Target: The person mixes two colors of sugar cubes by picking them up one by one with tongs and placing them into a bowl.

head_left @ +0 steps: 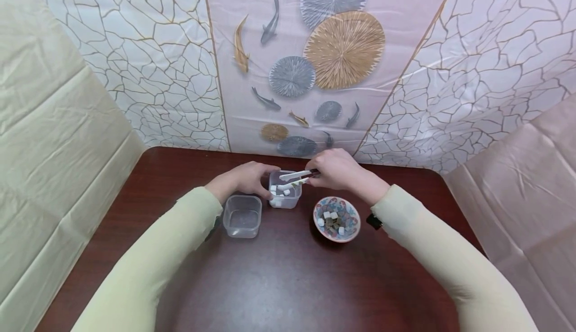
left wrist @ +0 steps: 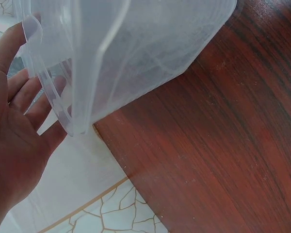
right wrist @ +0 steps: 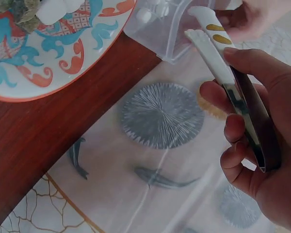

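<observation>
My left hand (head_left: 247, 178) holds a see-through plastic container (head_left: 291, 202) by its left side, thumb at the near side and fingers at the far side. Several white cubes (head_left: 286, 192) lie inside it. In my right hand (head_left: 335, 168) are tongs (right wrist: 242, 97) with white tips and shiny metal arms, gripped between thumb and fingers. The tips point left over the container and stand apart, with nothing visible between them. Right of the container sits a patterned bowl (head_left: 353, 229) with white cubes (head_left: 333, 215) and brown-green pieces (head_left: 332, 224) in it.
A second see-through plastic container (head_left: 243, 233) stands on the dark wooden table (head_left: 279, 277), left of and nearer than the held one. Behind the table's far edge hangs a patterned cloth (head_left: 288, 112). A black band (head_left: 374, 221) shows at my right sleeve.
</observation>
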The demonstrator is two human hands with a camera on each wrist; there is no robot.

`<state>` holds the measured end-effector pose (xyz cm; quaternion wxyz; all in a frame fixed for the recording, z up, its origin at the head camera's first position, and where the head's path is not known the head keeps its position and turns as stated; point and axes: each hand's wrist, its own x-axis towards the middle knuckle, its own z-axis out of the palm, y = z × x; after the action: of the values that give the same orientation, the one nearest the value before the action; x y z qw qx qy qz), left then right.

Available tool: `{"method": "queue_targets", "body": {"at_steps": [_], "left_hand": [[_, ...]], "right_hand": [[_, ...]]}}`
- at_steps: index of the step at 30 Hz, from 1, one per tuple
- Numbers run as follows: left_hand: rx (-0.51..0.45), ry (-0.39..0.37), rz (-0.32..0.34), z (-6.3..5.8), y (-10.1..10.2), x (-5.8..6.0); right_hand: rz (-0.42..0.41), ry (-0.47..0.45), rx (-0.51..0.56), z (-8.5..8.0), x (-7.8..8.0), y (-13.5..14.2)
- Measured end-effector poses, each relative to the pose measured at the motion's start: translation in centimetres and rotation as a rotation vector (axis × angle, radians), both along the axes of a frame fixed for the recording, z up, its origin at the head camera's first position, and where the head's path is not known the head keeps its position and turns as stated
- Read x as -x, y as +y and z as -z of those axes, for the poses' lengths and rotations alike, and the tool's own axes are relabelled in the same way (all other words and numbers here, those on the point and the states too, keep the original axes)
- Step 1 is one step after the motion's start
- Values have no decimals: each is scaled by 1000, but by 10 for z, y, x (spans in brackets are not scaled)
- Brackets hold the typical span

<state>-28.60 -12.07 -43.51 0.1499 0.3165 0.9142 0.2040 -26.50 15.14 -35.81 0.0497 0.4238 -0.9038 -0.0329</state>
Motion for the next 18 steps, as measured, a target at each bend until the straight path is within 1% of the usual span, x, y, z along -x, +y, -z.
{"method": "queue_targets", "body": {"at_steps": [10, 14, 18], "left_hand": [[-3, -26, -11, 0, 1, 0], [-4, -36, -19, 0, 1, 0], [-8, -36, -17, 2, 1, 1]], "right_hand": [[14, 38, -122, 15, 12, -19], [27, 30, -170, 19, 15, -27], [24, 23, -192, 22, 17, -32]]}}
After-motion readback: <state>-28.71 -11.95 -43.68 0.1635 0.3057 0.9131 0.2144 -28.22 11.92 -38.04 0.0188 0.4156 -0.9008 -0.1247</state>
